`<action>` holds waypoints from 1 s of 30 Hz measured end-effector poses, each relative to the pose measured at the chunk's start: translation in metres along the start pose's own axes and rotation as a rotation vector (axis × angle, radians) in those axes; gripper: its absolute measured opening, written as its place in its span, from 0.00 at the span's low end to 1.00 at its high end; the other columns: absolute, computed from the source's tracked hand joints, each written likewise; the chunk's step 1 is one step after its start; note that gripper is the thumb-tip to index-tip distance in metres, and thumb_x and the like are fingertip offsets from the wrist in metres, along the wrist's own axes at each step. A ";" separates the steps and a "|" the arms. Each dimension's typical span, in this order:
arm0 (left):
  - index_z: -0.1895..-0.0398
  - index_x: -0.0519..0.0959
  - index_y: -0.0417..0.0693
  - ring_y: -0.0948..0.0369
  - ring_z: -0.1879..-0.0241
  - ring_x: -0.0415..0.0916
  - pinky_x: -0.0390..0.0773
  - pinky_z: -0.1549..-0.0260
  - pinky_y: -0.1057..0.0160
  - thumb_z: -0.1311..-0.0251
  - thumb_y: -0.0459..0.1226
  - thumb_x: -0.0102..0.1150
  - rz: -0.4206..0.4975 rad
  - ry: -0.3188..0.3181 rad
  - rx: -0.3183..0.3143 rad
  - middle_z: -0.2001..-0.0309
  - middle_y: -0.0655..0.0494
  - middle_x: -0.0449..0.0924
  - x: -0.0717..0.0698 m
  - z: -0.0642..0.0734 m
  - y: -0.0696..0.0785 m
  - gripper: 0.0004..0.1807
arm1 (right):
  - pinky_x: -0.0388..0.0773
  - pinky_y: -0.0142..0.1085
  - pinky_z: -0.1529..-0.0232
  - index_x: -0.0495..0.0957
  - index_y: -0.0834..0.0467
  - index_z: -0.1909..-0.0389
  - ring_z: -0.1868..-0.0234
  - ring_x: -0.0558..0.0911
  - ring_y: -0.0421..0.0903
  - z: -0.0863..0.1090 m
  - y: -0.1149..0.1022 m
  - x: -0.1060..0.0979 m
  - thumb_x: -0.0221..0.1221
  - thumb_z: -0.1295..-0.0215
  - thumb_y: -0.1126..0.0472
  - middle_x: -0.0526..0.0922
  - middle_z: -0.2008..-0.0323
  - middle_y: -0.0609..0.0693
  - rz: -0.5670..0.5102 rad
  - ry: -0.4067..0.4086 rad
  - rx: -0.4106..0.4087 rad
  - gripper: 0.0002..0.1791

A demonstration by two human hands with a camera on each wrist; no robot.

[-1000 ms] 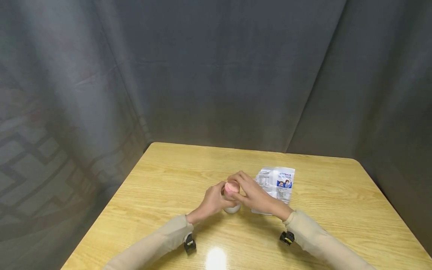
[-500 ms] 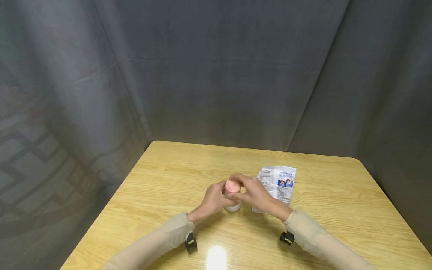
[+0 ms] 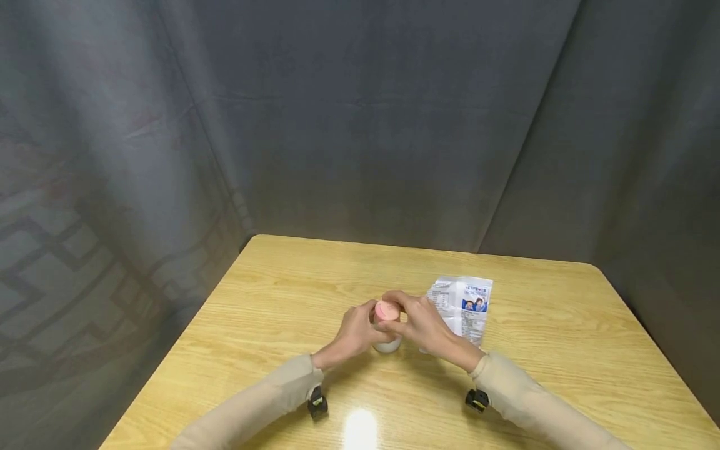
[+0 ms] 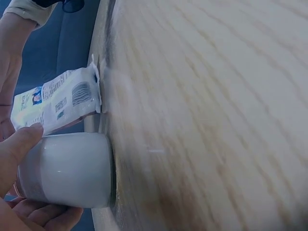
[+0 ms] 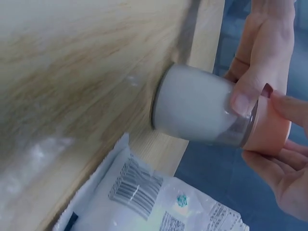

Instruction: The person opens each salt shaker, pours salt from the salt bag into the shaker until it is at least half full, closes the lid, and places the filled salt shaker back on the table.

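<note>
A clear jar [image 3: 387,346] filled with something white stands upright on the table, topped by a pink lid [image 3: 387,310]. My left hand [image 3: 355,331] grips the upper part of the jar's body, its thumb on one side and fingers round the other, as the left wrist view shows of the jar [image 4: 77,168]. Fingers and thumb of my right hand [image 3: 424,325] are curled round the lid's edge; in the right wrist view the lid [image 5: 269,127] sits on the jar's mouth. Just right of the jar lies a white printed bag [image 3: 472,315], partly behind my right hand.
The wooden table [image 3: 304,275] has rounded far corners and extends to both sides of the hands. Grey curtains [image 3: 360,125] hang behind and beside it. A black wrist camera [image 3: 317,405] sits under the left sleeve and another wrist camera [image 3: 477,400] under the right.
My right hand's fingers have shifted slightly round the lid, showing more of its top than a second ago. The left hand, jar and bag keep their places.
</note>
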State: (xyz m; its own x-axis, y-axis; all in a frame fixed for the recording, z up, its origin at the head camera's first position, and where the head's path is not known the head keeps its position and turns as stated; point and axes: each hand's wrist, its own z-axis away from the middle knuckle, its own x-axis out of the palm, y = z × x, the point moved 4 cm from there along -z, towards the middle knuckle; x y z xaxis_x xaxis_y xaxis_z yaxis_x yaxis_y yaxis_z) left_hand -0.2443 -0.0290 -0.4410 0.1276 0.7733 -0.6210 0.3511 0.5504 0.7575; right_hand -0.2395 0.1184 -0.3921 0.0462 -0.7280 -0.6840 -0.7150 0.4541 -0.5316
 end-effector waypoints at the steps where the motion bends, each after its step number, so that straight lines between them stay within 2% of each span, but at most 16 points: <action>1: 0.51 0.79 0.40 0.61 0.59 0.80 0.81 0.60 0.66 0.53 0.40 0.78 0.006 -0.008 0.003 0.57 0.52 0.84 0.000 -0.001 0.000 0.27 | 0.86 0.40 0.59 0.79 0.66 0.50 0.57 0.86 0.50 0.000 0.001 0.000 0.74 0.46 0.60 0.86 0.56 0.58 -0.004 -0.010 0.001 0.25; 5: 0.49 0.77 0.40 0.58 0.55 0.80 0.82 0.55 0.62 0.52 0.40 0.77 0.035 -0.044 0.002 0.54 0.51 0.83 0.001 -0.002 -0.001 0.28 | 0.83 0.38 0.51 0.79 0.65 0.48 0.52 0.85 0.50 0.000 0.005 -0.002 0.72 0.44 0.59 0.85 0.52 0.57 -0.038 -0.062 0.019 0.25; 9: 0.47 0.76 0.39 0.58 0.55 0.79 0.81 0.56 0.62 0.51 0.41 0.77 0.041 -0.063 0.003 0.53 0.51 0.83 0.002 -0.002 -0.002 0.30 | 0.81 0.41 0.47 0.77 0.65 0.43 0.48 0.83 0.52 0.004 0.007 -0.006 0.70 0.39 0.58 0.83 0.47 0.57 -0.084 -0.116 0.037 0.26; 13: 0.43 0.75 0.39 0.58 0.54 0.78 0.81 0.56 0.63 0.50 0.42 0.77 0.038 -0.067 0.001 0.52 0.51 0.82 0.002 -0.003 -0.001 0.33 | 0.81 0.45 0.46 0.77 0.63 0.42 0.47 0.82 0.52 0.008 0.009 -0.014 0.68 0.36 0.57 0.82 0.45 0.56 -0.086 -0.118 0.037 0.25; 17: 0.41 0.72 0.38 0.56 0.51 0.78 0.81 0.53 0.61 0.49 0.41 0.76 0.054 -0.082 0.017 0.48 0.48 0.81 0.002 -0.004 0.000 0.34 | 0.82 0.48 0.49 0.78 0.62 0.44 0.49 0.83 0.54 0.013 0.011 -0.024 0.66 0.35 0.59 0.82 0.47 0.55 -0.052 -0.073 0.008 0.21; 22: 0.36 0.69 0.39 0.51 0.43 0.76 0.77 0.43 0.52 0.48 0.42 0.76 0.132 -0.129 0.021 0.42 0.47 0.77 -0.001 -0.002 0.000 0.38 | 0.84 0.45 0.55 0.80 0.58 0.48 0.54 0.83 0.46 0.021 0.018 -0.041 0.65 0.34 0.61 0.83 0.51 0.50 0.014 0.019 -0.033 0.15; 26: 0.33 0.66 0.42 0.49 0.40 0.73 0.74 0.41 0.48 0.48 0.44 0.76 0.160 -0.182 0.003 0.39 0.48 0.75 -0.009 0.001 -0.002 0.41 | 0.82 0.41 0.61 0.81 0.55 0.55 0.60 0.80 0.44 0.028 0.024 -0.057 0.66 0.37 0.66 0.82 0.58 0.43 0.067 0.111 -0.090 0.10; 30: 0.33 0.66 0.41 0.46 0.38 0.70 0.74 0.40 0.47 0.45 0.42 0.74 0.144 -0.234 0.015 0.37 0.46 0.72 -0.019 0.004 -0.007 0.39 | 0.79 0.38 0.67 0.81 0.53 0.61 0.64 0.77 0.45 0.036 0.029 -0.075 0.67 0.40 0.70 0.80 0.64 0.39 0.120 0.199 -0.116 0.10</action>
State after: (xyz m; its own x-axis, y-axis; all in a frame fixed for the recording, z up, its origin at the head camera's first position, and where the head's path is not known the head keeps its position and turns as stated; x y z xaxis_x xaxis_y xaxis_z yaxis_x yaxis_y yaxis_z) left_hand -0.2457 -0.0492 -0.4353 0.3873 0.7490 -0.5376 0.3269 0.4337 0.8397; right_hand -0.2382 0.2046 -0.3741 -0.1738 -0.7641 -0.6212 -0.7830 0.4898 -0.3834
